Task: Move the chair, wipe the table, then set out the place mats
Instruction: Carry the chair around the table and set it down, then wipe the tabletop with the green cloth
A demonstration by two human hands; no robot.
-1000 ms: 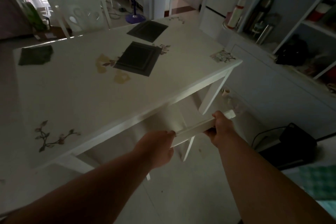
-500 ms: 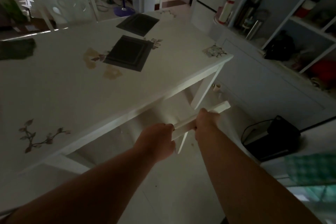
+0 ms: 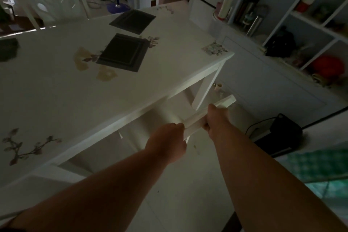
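A white chair is tucked under the near edge of the white floral table; only its top rail and part of its back show. My left hand grips the rail's left part. My right hand grips it further right, leaving the rail's right end free. Two dark place mats lie on the table: one in the middle, one near the far edge. A dark cloth lies at the table's left.
A second white chair stands at the table's far side. White shelving with flasks, a dark bag and red items lines the right wall. A black box with a cable sits on the floor at right. A blue fan base stands beyond.
The view has shifted a little closer and left. Both hands stay closed on the chair's top rail, and my right hand has slid left along it, leaving more of the rail's end bare.
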